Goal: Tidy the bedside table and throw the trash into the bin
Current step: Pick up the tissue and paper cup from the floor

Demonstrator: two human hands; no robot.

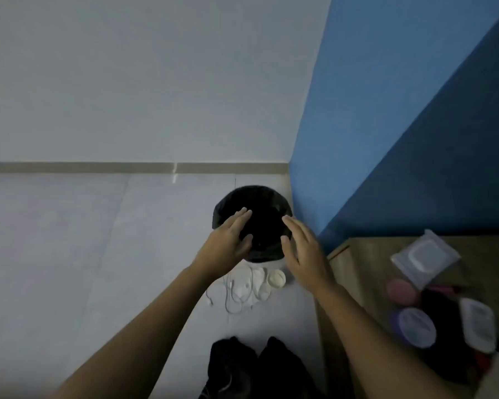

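A round bin (267,197) lined with a black bag stands on the floor in the corner by the blue wall. My left hand (228,240) and my right hand (304,251) hover over its opening, fingers spread, palms facing each other, nothing held. The wooden bedside table (357,254) sits at the right. On it lie a clear wipes pack (425,256), a pink round lid (402,290), a purple jar (415,326), a white flat object (477,323) and dark items. On the floor before the bin lie white cables (236,295) and a small cream cap (276,279).
Pale tiled floor (69,254) stretches to the left, ending at a beige skirting board (98,167) under a white wall. A blue wall (386,139) rises right behind the bin and table. Dark shoes or feet (242,367) show at the bottom.
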